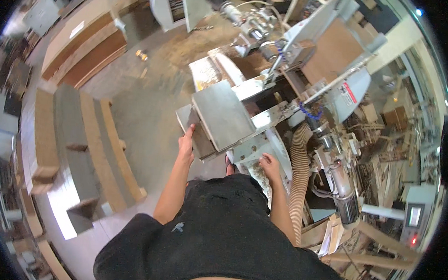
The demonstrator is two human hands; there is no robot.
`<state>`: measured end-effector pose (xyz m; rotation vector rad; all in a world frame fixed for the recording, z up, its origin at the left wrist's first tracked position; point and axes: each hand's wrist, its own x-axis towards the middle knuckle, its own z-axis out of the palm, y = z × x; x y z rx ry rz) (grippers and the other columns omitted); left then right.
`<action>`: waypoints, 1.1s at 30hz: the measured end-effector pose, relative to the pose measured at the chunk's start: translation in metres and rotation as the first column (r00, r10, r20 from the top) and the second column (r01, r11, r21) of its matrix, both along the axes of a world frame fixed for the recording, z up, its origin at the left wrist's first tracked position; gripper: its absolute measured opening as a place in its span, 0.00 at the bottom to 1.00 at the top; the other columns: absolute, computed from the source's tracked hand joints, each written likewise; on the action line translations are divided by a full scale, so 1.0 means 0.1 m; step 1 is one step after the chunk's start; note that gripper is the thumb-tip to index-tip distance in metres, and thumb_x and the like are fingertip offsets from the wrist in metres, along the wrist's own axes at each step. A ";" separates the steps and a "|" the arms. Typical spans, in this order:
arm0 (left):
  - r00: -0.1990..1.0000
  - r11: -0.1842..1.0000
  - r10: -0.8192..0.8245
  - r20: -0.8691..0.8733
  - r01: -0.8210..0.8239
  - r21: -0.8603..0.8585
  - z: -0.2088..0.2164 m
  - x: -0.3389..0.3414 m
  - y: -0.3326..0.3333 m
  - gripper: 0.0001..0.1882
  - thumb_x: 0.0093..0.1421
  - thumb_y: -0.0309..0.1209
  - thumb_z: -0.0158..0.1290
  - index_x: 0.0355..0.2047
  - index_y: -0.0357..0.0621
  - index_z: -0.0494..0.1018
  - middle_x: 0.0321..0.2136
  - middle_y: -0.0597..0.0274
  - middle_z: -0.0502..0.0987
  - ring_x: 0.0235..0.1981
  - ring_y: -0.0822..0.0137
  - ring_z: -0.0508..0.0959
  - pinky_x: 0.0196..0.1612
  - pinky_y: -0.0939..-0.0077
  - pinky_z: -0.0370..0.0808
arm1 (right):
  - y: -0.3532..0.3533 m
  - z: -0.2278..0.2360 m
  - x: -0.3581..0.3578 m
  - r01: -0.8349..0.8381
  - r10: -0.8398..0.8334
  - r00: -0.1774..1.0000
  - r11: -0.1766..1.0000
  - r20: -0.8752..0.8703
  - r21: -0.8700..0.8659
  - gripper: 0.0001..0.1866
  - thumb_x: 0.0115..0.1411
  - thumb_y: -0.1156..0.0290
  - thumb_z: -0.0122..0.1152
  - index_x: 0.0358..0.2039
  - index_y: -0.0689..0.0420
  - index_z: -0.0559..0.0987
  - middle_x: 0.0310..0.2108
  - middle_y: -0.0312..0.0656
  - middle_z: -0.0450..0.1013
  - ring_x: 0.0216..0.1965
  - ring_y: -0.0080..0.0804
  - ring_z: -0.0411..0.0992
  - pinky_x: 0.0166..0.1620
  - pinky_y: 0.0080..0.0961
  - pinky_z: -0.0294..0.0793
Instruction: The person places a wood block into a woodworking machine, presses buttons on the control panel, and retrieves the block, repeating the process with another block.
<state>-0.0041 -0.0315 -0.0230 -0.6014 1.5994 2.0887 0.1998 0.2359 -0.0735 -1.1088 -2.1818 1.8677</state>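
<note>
My left hand (185, 147) is at the left edge of a brown-faced panel (199, 140), its index finger stretched out and touching the panel. Partly over that panel lies a flat grey panel (224, 114), on the near end of a machine. My right hand (268, 166) hovers to the right of the panels, near the machine's pale metal bed (249, 150). Its fingers are loosely curled and apart, and I see nothing in them.
Stacked boards (89, 143) stand on the floor at left, with another panel stack (84, 44) behind. A ribbed hose (298, 169) runs down the right side, beside a motor unit (340, 184). Wood offcuts (381, 133) and a control box (416, 221) are farther right.
</note>
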 end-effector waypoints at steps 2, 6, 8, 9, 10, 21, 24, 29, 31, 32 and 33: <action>0.996 0.992 0.079 0.039 -0.083 0.099 -0.05 0.03 -0.23 0.30 0.53 0.44 0.55 0.47 0.31 0.66 0.45 0.55 0.70 0.45 0.63 0.70 0.49 0.70 0.65 | -0.07 0.00 0.04 0.010 -0.010 1.000 1.000 0.002 0.000 0.21 0.50 0.65 0.60 0.42 0.66 0.73 0.33 0.42 0.74 0.33 0.27 0.71 0.38 0.22 0.69; 0.978 0.961 0.208 0.010 -0.206 0.183 0.39 0.15 -0.50 0.24 0.54 0.40 0.55 0.43 0.33 0.67 0.38 0.57 0.73 0.37 0.63 0.74 0.41 0.69 0.73 | -0.01 -0.15 0.04 -0.035 0.035 0.999 0.999 0.032 0.001 0.19 0.51 0.69 0.59 0.42 0.66 0.73 0.31 0.41 0.73 0.30 0.24 0.70 0.36 0.20 0.69; 0.964 0.953 0.266 -0.013 -0.261 0.151 0.87 0.18 -0.51 0.23 0.55 0.40 0.53 0.43 0.33 0.67 0.38 0.56 0.74 0.37 0.63 0.75 0.42 0.69 0.73 | 0.11 -0.37 0.09 -0.069 0.066 0.997 0.996 0.051 0.062 0.17 0.53 0.73 0.57 0.42 0.66 0.72 0.30 0.41 0.73 0.28 0.23 0.71 0.33 0.19 0.70; 0.959 0.951 0.276 -0.060 -0.264 0.159 1.11 0.18 -0.54 0.24 0.55 0.42 0.52 0.44 0.34 0.67 0.39 0.56 0.73 0.38 0.62 0.75 0.43 0.68 0.73 | 0.11 -0.37 0.03 -0.059 0.057 0.998 0.996 0.041 0.059 0.17 0.53 0.73 0.57 0.42 0.66 0.72 0.30 0.41 0.73 0.28 0.23 0.71 0.33 0.19 0.70; 0.950 0.947 0.294 -0.107 -0.274 0.166 1.35 0.19 -0.54 0.24 0.56 0.43 0.51 0.45 0.34 0.66 0.39 0.55 0.73 0.39 0.62 0.74 0.44 0.68 0.72 | 0.06 -0.32 -0.05 -0.062 0.063 0.997 0.998 0.054 -0.025 0.17 0.53 0.73 0.57 0.42 0.67 0.72 0.28 0.41 0.73 0.26 0.23 0.71 0.31 0.19 0.70; 0.959 0.874 -0.066 -0.274 0.188 0.447 2.98 -0.13 1.90 0.27 0.56 0.48 0.52 0.49 0.43 0.65 0.43 0.61 0.71 0.43 0.65 0.72 0.48 0.68 0.69 | 0.23 -0.23 -0.43 -0.181 0.192 0.980 0.968 -0.047 0.176 0.20 0.50 0.63 0.61 0.41 0.60 0.74 0.22 0.37 0.70 0.25 0.23 0.68 0.30 0.22 0.68; 0.907 0.747 -0.274 -0.321 0.410 0.523 3.25 -0.26 2.74 0.25 0.57 0.49 0.50 0.48 0.47 0.65 0.43 0.62 0.71 0.43 0.65 0.71 0.50 0.64 0.67 | 0.27 -0.20 -0.38 -0.203 0.222 0.973 0.953 -0.066 0.225 0.19 0.50 0.62 0.61 0.40 0.60 0.75 0.22 0.39 0.70 0.24 0.24 0.67 0.30 0.23 0.68; 0.834 0.627 -0.385 -0.395 0.551 0.551 3.54 -0.56 4.05 0.31 0.58 0.52 0.45 0.54 0.42 0.59 0.52 0.55 0.64 0.52 0.59 0.66 0.55 0.61 0.64 | 0.37 -0.16 -0.24 -0.194 0.202 0.979 0.960 -0.019 0.203 0.21 0.50 0.59 0.59 0.42 0.58 0.74 0.28 0.46 0.73 0.31 0.35 0.72 0.37 0.29 0.70; 0.816 0.627 -0.417 -0.401 0.577 0.523 3.71 -0.58 4.52 0.32 0.60 0.53 0.41 0.55 0.42 0.57 0.56 0.56 0.61 0.55 0.58 0.63 0.57 0.61 0.61 | 0.45 -0.06 -0.21 -0.142 0.141 0.990 0.988 0.025 0.058 0.21 0.51 0.60 0.59 0.42 0.59 0.74 0.27 0.45 0.73 0.29 0.36 0.72 0.35 0.30 0.70; 0.805 0.630 -0.442 -0.394 0.592 0.503 3.77 -0.67 4.75 0.32 0.60 0.54 0.40 0.55 0.43 0.57 0.56 0.58 0.61 0.54 0.59 0.64 0.58 0.62 0.60 | 0.46 0.01 -0.21 -0.127 0.126 0.992 0.991 0.030 0.034 0.21 0.51 0.60 0.59 0.43 0.58 0.74 0.26 0.45 0.73 0.29 0.36 0.72 0.35 0.30 0.70; 0.826 0.698 -0.451 -0.338 0.562 0.443 3.83 -0.81 5.00 0.31 0.60 0.54 0.39 0.54 0.44 0.59 0.55 0.62 0.62 0.54 0.60 0.64 0.57 0.56 0.59 | 0.47 0.06 -0.21 -0.115 0.115 0.993 0.993 0.037 0.011 0.21 0.51 0.59 0.58 0.43 0.58 0.73 0.26 0.45 0.73 0.29 0.36 0.72 0.35 0.30 0.70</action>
